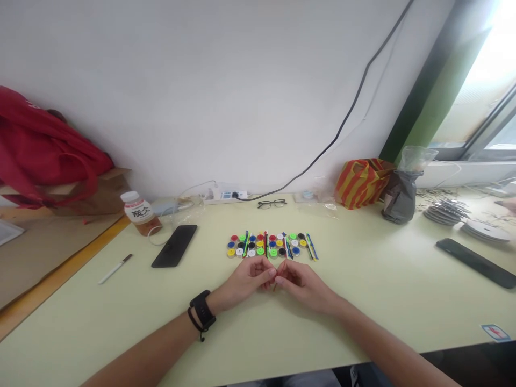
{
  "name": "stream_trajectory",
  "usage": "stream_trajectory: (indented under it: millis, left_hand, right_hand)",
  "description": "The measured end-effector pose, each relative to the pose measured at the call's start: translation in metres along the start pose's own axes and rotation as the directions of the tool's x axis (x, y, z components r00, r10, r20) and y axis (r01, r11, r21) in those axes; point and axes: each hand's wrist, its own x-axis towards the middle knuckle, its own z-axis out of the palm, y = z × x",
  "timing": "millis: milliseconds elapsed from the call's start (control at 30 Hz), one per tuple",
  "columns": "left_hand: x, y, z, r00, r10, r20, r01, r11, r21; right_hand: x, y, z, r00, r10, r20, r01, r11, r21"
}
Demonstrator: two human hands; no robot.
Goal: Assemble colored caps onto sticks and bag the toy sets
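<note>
My left hand point(245, 279) and my right hand point(302, 282) meet fingertip to fingertip on the pale yellow table point(363, 301), both pinched on a small red piece point(278, 277) that I cannot make out well. Just beyond them lies a row of several small coloured round pieces point(262, 244) in red, green, blue, yellow, black and white, with thin coloured sticks point(311, 247) among them. A black watch is on my left wrist.
A black phone point(174, 245), a white pen point(115, 269) and a drink bottle point(138, 213) lie at left. Glasses point(272, 203) and a power strip point(226, 196) sit by the wall. A striped bag point(360, 183), grey pouch point(401, 196), discs point(445, 210) and a dark remote-like bar point(475, 262) are at right.
</note>
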Motion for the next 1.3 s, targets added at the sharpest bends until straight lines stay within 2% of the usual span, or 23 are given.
stream_trajectory:
  millis: [100,200,300,400,467,533,567,633,733,833,933,1033,1133,1200,1300]
  left_hand:
    - [-0.003,0.001,0.003,1.0,0.028,0.007,-0.028,0.999,0.017]
    - [-0.004,0.0,0.006,1.0,0.019,0.0,-0.019,0.997,0.073]
    - [-0.005,-0.001,0.006,0.999,-0.032,-0.001,0.032,0.995,0.099]
    - [-0.004,0.0,0.006,0.999,-0.052,0.009,0.051,0.992,0.113]
    - [-0.004,0.0,0.006,0.998,-0.054,0.012,0.052,0.99,0.131]
    - [-0.004,0.0,0.006,0.998,-0.055,0.011,0.053,0.988,0.145]
    - [-0.004,0.0,0.006,0.998,-0.057,0.012,0.055,0.987,0.15]
    - [-0.004,0.0,0.006,0.998,-0.062,0.015,0.059,0.986,0.154]
    - [-0.004,0.0,0.007,0.997,-0.07,0.013,0.067,0.985,0.157]
    - [-0.005,0.001,0.007,0.997,-0.081,-0.001,0.081,0.985,0.154]
    - [-0.005,0.003,0.008,0.996,-0.094,0.001,0.092,0.983,0.156]
    - [-0.005,0.004,0.007,0.995,-0.099,0.005,0.097,0.982,0.164]
    - [-0.005,0.005,0.006,0.995,-0.105,0.001,0.103,0.981,0.165]
    - [-0.006,0.005,0.005,0.994,-0.107,0.002,0.105,0.981,0.165]
    - [-0.006,0.005,0.004,0.995,-0.1,0.007,0.098,0.982,0.164]
  right_hand:
    - [-0.001,-0.003,-0.004,0.999,-0.032,-0.003,0.032,0.997,-0.077]
    - [0.001,-0.006,-0.019,0.991,-0.09,-0.099,0.073,0.984,-0.164]
    - [0.007,-0.006,-0.048,0.939,-0.161,-0.305,0.081,0.963,-0.258]
    - [0.015,-0.004,-0.089,0.88,-0.219,-0.421,0.055,0.928,-0.367]
    - [0.017,0.002,-0.117,0.836,-0.256,-0.485,-0.023,0.867,-0.498]
    - [0.018,0.011,-0.141,0.809,-0.256,-0.529,-0.157,0.773,-0.615]
    - [0.017,0.017,-0.15,0.816,-0.225,-0.533,-0.242,0.704,-0.667]
    - [0.015,0.031,-0.159,0.885,-0.035,-0.464,-0.374,0.539,-0.755]
    - [0.011,0.05,-0.158,0.925,0.102,-0.367,-0.366,0.501,-0.784]
    - [0.009,0.06,-0.152,0.932,0.127,-0.338,-0.355,0.5,-0.79]
    - [0.008,0.062,-0.151,0.922,0.14,-0.36,-0.381,0.48,-0.79]
    - [0.008,0.059,-0.152,0.92,0.065,-0.387,-0.369,0.483,-0.794]
    - [0.011,0.056,-0.144,0.941,-0.053,-0.335,-0.253,0.549,-0.797]
    - [0.015,0.054,-0.133,0.957,-0.068,-0.281,-0.193,0.572,-0.797]
    - [0.02,0.054,-0.116,0.965,-0.041,-0.261,-0.197,0.542,-0.817]
